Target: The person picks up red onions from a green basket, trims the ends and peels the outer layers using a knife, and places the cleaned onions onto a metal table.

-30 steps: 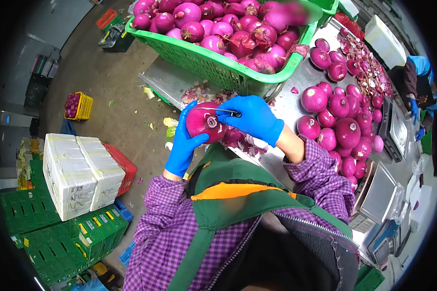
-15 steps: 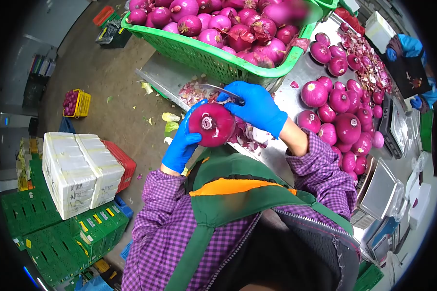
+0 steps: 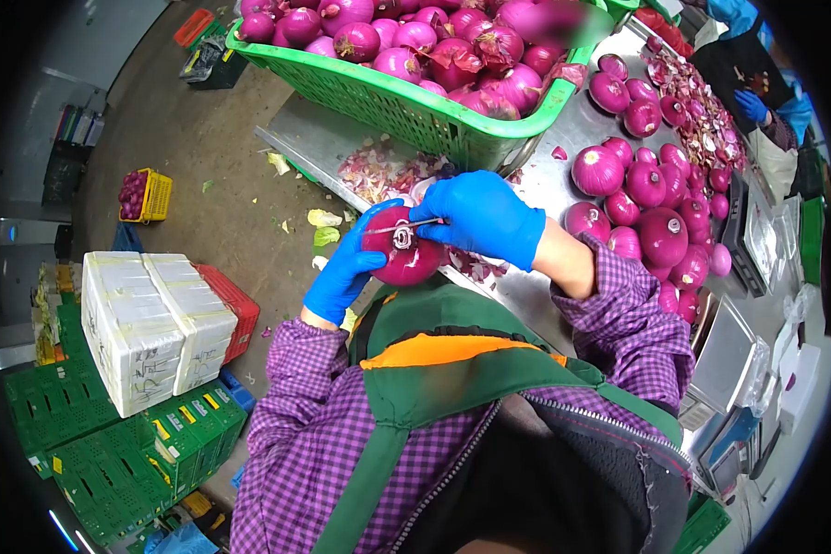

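My left hand [image 3: 346, 268], in a blue glove, grips a large red onion [image 3: 404, 261] from its left side, with the pale root end facing up toward me. In my blue-gloved right hand [image 3: 489, 220] is a small knife [image 3: 414, 224], its thin blade lying across the onion at the root end. The fingers wrap round the handle and hide most of it. Below the hands, onion skins and trimmings [image 3: 392, 174] lie on the metal table [image 3: 309, 138]. Several peeled red onions [image 3: 663, 237] are grouped on the table to the right.
A green crate [image 3: 388, 97] heaped with red onions stands at the table's far side. White foam boxes [image 3: 134, 332] sit on green crates [image 3: 111, 480] at left. A yellow crate [image 3: 158, 197] of onions is on the floor. Another person's gloved hand [image 3: 752, 106] shows at upper right.
The knife blade has come down from above the onion onto its root end, and my right hand has turned with it. The other person at upper right has shifted position.
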The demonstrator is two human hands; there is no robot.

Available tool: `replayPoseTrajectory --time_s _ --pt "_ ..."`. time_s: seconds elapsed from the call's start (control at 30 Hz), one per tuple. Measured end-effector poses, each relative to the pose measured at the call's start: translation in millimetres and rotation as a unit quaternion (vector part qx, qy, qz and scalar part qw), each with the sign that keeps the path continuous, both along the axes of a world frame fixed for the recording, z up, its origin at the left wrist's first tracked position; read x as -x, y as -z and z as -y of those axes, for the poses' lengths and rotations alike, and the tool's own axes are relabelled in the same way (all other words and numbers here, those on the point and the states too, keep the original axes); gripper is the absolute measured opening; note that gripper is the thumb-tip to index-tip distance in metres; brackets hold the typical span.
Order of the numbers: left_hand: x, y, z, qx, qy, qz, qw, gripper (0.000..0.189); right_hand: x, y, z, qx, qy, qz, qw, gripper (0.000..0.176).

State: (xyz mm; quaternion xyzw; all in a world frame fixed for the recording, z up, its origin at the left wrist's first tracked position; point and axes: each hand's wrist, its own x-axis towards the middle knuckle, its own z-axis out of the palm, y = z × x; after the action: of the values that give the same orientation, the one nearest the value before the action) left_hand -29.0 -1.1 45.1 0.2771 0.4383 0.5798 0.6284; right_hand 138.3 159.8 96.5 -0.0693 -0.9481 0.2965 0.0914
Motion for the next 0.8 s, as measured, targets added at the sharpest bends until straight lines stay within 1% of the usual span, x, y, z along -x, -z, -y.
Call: replayPoseTrajectory --time_s 0.07,0.1,0.17,0.2,0.27,0.3,0.37,0.4,0.47,0.5,0.53,0.57,0.6,0.63,0.67,0.7,0.73,0.8 --pt "1.0 2.7 1.3 0.0 -0.007 -0.019 1.0 0.091 -0.4 2.4 6.8 -0.02 0.015 -0.012 1.0 0.015" --pt "-1.2 1.4 1.7 0.0 -0.008 -0.018 1.0 0.091 0.0 3.7 10.6 -0.019 0.014 -0.012 1.0 0.015" --pt "-7.0 -2.7 1.9 0.033 -0.042 0.009 0.999 0.091 0.9 7.6 16.8 -0.07 0.061 0.005 0.996 0.021" --pt "-7.6 -1.8 2.3 0.034 -0.042 0.01 0.998 0.091 0.6 10.3 17.8 -0.069 0.061 0.005 0.996 0.021" --pt "-8.1 1.1 2.5 0.034 -0.046 0.022 0.998 0.092 -0.5 16.2 18.9 0.027 0.118 -0.084 0.989 0.022" --pt "-7.2 2.3 2.0 0.035 -0.046 0.022 0.998 0.092 -0.1 18.9 17.5 0.027 0.118 -0.084 0.989 0.022" --pt "-4.7 4.3 1.0 -0.027 -0.032 -0.011 0.999 0.094 2.2 24.4 11.1 0.124 0.202 -0.121 0.964 0.016" --pt "-5.3 2.9 2.0 -0.026 -0.033 -0.011 0.999 0.094 1.3 27.3 8.2 0.124 0.201 -0.12 0.964 0.016" --pt "-5.0 -1.8 3.1 -0.045 -0.035 -0.018 0.998 0.098 -3.8 32.0 1.3 0.183 0.303 -0.144 0.924 0.017" --pt "-4.0 -0.9 4.2 -0.044 -0.036 -0.019 0.998 0.098 -7.8 32.0 -0.6 0.186 0.303 -0.134 0.925 0.021" --pt "-3.1 1.3 5.4 -0.053 -0.039 0.007 0.998 0.095 -10.2 31.1 -0.6 0.187 0.302 -0.133 0.925 0.021" --pt "-2.0 4.2 6.5 -0.063 -0.041 0.032 0.997 0.092 -12.4 29.8 -0.1 0.227 0.287 -0.083 0.927 0.026" --pt "0.0 13.7 9.8 -0.064 -0.041 0.031 0.997 0.092 -13.3 28.7 0.6 0.266 0.271 -0.033 0.925 0.031" --pt "1.3 25.3 14.3 -0.025 -0.088 0.096 0.991 0.087 -12.5 28.3 2.7 0.265 0.27 -0.034 0.925 0.031" --pt "2.8 35.8 18.7 0.014 -0.134 0.159 0.978 0.082 -11.0 28.3 6.1 0.297 0.231 -0.055 0.925 0.036" --pt "0.0 35.9 18.3 0.014 -0.146 0.241 0.959 0.075 -9.7 28.2 8.4 0.328 0.191 -0.075 0.922 0.042" --pt "-3.1 35.5 18.1 0.014 -0.145 0.241 0.96 0.075 -9.0 26.6 8.9 0.328 0.192 -0.075 0.922 0.042" --pt "-9.5 32.2 18.4 -0.018 -0.12 0.213 0.969 0.075 -8.9 22.7 8.8 0.31 0.163 -0.003 0.937 0.045"
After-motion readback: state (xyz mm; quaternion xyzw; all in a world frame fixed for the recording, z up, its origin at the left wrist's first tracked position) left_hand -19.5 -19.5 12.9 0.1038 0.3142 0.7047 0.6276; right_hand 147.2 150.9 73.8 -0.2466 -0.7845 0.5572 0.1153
